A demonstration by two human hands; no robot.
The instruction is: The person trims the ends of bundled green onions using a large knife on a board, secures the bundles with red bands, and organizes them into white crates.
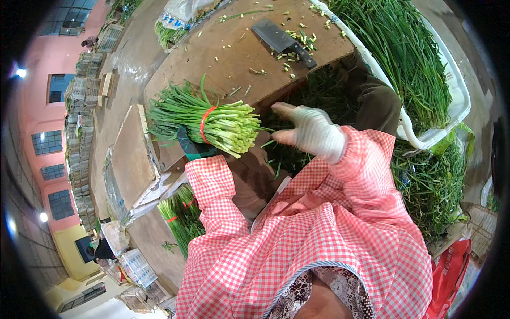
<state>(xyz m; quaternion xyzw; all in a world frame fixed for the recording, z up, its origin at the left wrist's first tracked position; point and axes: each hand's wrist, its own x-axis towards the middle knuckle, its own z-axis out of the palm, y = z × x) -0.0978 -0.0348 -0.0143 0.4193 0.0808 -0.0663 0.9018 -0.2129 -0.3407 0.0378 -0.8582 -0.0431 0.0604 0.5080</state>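
Note:
My left hand (191, 145), in a dark green glove, grips a bunch of green leafy stalks (229, 125), likely garlic chives, from beneath. A red band (204, 123) circles the bunch near its pale cut ends, which point right. The leaves spread to the left over the table's near edge. My right hand (308, 127) wears a white knit glove with bare fingertips. It is blurred, apart from the bunch, with thumb and fingers spread and nothing between them. Beyond it a cleaver (281, 40) lies flat on the brown tabletop (223, 60), among short cut stem ends (305, 40).
A white plastic crate (458, 83) heaped with long green leaves stands at my right. Loose trimmings (430, 187) pile below it. Banded bunches (179, 219) lie at lower left, near a wooden board (135, 155). Stacked crates (81, 131) line the far wall.

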